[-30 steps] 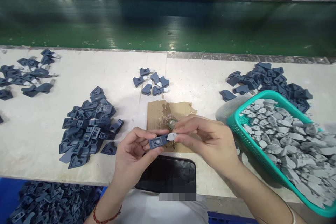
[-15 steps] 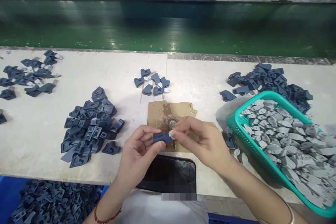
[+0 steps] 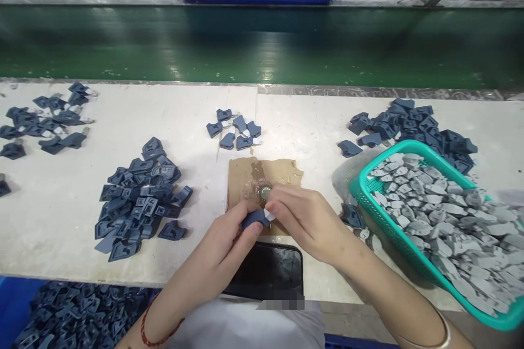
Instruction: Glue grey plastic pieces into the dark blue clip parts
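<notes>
My left hand (image 3: 229,234) pinches a dark blue plastic part (image 3: 252,219) between thumb and fingers. At its right end, my right hand (image 3: 305,218) grips a small light grey plastic piece (image 3: 269,215), which touches the blue part; how far it sits inside is hidden by my fingers. Both hands are over a brown cardboard piece (image 3: 241,174) that carries a small round metal object (image 3: 265,192) and a wet patch. A black phone (image 3: 270,272) lies just below my hands at the table's near edge.
Loose blue parts form a pile on the left (image 3: 141,202) and another at the right (image 3: 405,122). Blue parts with grey pieces lie in a middle cluster (image 3: 239,125) and far left. A green basket (image 3: 393,245) holds grey pieces. Beyond runs a green belt (image 3: 262,49).
My left hand has turned the blue part, so its far right end tilts and less of it shows. My right hand stays closed on the grey piece. The view has shifted slightly.
</notes>
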`<state>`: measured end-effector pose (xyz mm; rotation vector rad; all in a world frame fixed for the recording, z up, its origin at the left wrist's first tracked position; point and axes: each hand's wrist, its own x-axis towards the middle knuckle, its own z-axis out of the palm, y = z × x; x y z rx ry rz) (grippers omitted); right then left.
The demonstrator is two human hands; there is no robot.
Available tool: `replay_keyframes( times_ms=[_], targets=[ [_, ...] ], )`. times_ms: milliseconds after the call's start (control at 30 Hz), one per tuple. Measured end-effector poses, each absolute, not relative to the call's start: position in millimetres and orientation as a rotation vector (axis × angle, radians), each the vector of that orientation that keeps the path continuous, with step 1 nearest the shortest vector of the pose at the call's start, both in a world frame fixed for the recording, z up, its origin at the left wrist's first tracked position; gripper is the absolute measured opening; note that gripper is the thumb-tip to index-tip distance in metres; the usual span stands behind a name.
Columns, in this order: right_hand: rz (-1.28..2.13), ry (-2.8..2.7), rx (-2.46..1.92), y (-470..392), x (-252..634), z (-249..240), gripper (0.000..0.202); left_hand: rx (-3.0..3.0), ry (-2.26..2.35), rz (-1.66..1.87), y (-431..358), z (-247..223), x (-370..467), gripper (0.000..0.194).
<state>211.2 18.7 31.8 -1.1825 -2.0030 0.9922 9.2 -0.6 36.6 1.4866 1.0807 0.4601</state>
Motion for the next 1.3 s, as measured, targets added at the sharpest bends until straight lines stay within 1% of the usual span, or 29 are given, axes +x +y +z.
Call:
replay_keyframes(
  times_ms=[67,167,400,467,567,700,767,800,967,1033,1167,1300],
  targets=[
    [0.808,-2.122,-1.157,19.1,210.9,31.3,0.043,1.439,1.066,0.485,-1.7,35.5,9.4,0.026],
    [0.636,-2.21,-1.138,17.9,209.4,30.4,0.045,1.438,1.035,0.505,-0.7,32.9,10.5,0.028],
    [0.573,-2.247,-1.183,17.6,209.0,28.3,0.047,1.445,1.041,0.535,0.5,31.1,16.2,0.027],
    [0.603,-2.233,-1.176,18.2,209.5,27.7,0.045,1.424,1.062,0.547,0.4,33.4,17.3,0.027],
    [0.749,-2.085,-1.075,18.9,211.1,28.7,0.043,1.3,0.986,0.548,2.3,36.9,19.5,0.031],
    [0.831,-1.956,-1.0,19.3,213.7,31.3,0.043,0.977,0.783,0.468,5.2,36.2,25.8,0.045],
    [0.869,-1.924,-1.003,19.0,214.2,31.6,0.046,0.862,0.712,0.432,4.3,34.2,28.3,0.049],
    [0.894,-1.903,-1.022,18.7,214.2,31.5,0.048,0.852,0.707,0.44,3.1,33.4,28.8,0.048],
    [0.958,-1.828,-1.158,17.4,214.0,32.2,0.054,1.06,0.862,0.543,-3.1,33.1,26.3,0.027],
    [0.932,-1.853,-1.118,17.6,214.3,33.1,0.054,1.041,0.847,0.56,-3.8,33.2,25.8,0.029],
    [0.79,-1.928,-1.042,18.4,214.0,33.3,0.046,0.904,0.77,0.591,-3.2,30.8,27.9,0.032],
    [0.621,-1.995,-1.089,17.6,211.9,30.9,0.043,0.849,0.777,0.6,-2.8,27.2,30.7,0.034]
  ],
)
